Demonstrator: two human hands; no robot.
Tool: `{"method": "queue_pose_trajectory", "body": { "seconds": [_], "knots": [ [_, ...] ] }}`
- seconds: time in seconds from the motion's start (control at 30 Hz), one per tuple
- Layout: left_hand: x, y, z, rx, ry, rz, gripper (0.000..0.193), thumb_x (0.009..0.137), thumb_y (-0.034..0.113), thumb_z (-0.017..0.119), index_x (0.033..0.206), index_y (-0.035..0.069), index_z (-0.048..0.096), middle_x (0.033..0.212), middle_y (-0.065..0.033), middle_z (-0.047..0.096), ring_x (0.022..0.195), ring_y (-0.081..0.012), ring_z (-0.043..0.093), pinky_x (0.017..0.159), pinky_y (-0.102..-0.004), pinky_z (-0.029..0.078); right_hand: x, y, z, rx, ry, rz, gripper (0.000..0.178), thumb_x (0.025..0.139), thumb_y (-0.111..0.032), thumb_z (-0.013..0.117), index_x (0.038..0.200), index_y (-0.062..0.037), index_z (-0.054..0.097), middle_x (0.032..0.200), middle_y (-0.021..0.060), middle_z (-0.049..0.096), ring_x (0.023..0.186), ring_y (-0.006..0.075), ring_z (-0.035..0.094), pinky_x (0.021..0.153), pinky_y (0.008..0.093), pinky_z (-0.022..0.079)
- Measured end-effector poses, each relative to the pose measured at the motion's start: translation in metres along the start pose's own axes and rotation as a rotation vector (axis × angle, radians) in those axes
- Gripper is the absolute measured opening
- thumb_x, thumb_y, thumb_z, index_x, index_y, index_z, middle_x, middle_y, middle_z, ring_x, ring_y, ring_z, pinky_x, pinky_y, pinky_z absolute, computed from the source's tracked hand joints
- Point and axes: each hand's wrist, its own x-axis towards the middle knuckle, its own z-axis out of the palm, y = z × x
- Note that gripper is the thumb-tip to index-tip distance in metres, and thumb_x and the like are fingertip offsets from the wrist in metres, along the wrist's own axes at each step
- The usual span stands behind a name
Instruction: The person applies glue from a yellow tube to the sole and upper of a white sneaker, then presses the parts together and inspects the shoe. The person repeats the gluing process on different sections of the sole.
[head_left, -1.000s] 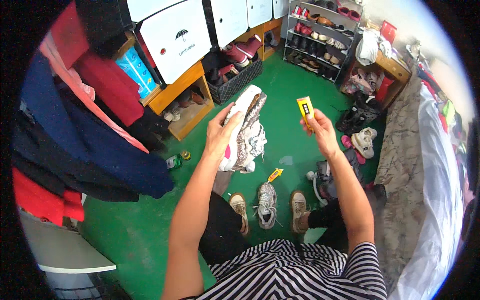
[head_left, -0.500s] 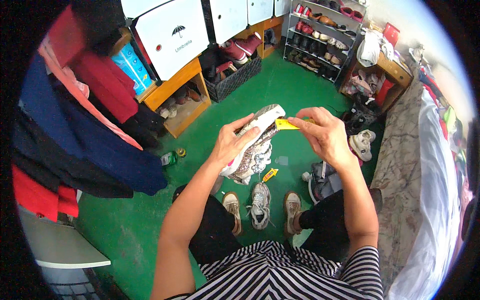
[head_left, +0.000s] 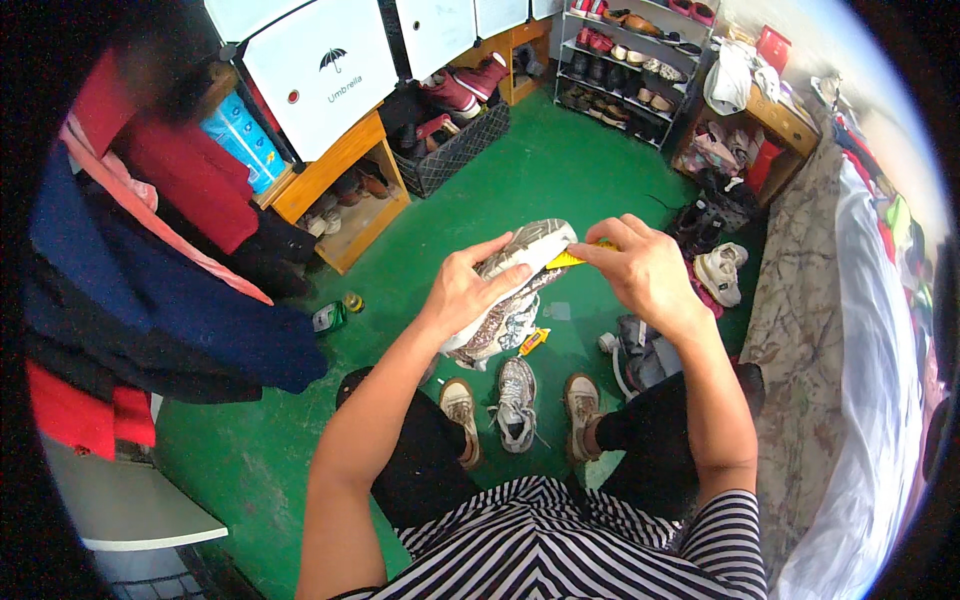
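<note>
My left hand [head_left: 468,292] grips a sneaker [head_left: 510,310] with a white sole and a sparkly brownish upper, tilted on its side above the floor. My right hand [head_left: 640,265] pinches a flat yellow strip [head_left: 565,260] whose end lies against the sneaker's sole edge near one end. What the strip is, I cannot make out; my fingers hide part of it. Below, between my feet, a matching laced sneaker [head_left: 516,405] stands on the green floor. Near its tip lies a small yellow-and-red packet [head_left: 534,341].
To the right lie a grey bag [head_left: 645,355] and white shoes [head_left: 718,274] beside a marbled bed edge [head_left: 790,330]. A shoe rack [head_left: 625,75] and black crate [head_left: 455,150] stand at the back. Clothes [head_left: 160,290] hang at left, near a green can [head_left: 329,317].
The yellow strip has moved closer against the sneaker's sole edge, with more of it hidden by my right fingers. The sneaker has turned slightly. The whole view has shifted a little.
</note>
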Motion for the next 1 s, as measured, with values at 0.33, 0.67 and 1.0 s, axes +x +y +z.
{"method": "queue_pose_trajectory", "body": {
  "seconds": [0.33, 0.67, 1.0],
  "knots": [
    [0.004, -0.012, -0.005, -0.008, 0.081, 0.003, 0.064, 0.084, 0.042, 0.073, 0.130, -0.001, 0.059, 0.116, -0.0216, 0.067, 0.104, -0.0201, 0.065, 0.091, -0.0309, 0.049, -0.003, -0.014, 0.000, -0.083, -0.146, 0.016, 0.027, 0.073, -0.006, 0.061, 0.097, -0.0140, 0.071, 0.089, 0.0030, 0.061, 0.081, 0.0216, 0.059, 0.066, 0.0352, 0.052],
    [0.007, -0.006, 0.005, 0.100, -0.138, -0.097, 0.061, 0.085, 0.042, 0.070, 0.129, 0.000, 0.061, 0.116, -0.0174, 0.068, 0.105, -0.0196, 0.064, 0.094, -0.0311, 0.047, -0.010, -0.008, 0.009, -0.064, -0.146, 0.026, 0.022, 0.076, -0.010, 0.059, 0.094, -0.0149, 0.071, 0.086, 0.0046, 0.058, 0.082, 0.0219, 0.059, 0.068, 0.0348, 0.050],
    [0.010, -0.005, 0.006, 0.092, -0.215, -0.144, 0.069, 0.083, 0.051, 0.071, 0.126, -0.003, 0.062, 0.111, -0.0211, 0.069, 0.100, -0.0214, 0.066, 0.089, -0.0314, 0.049, -0.016, -0.019, 0.019, -0.171, -0.273, 0.050, 0.015, 0.081, -0.015, 0.058, 0.090, -0.0171, 0.070, 0.085, 0.0046, 0.061, 0.079, 0.0220, 0.064, 0.069, 0.0363, 0.050]
  ]
}}
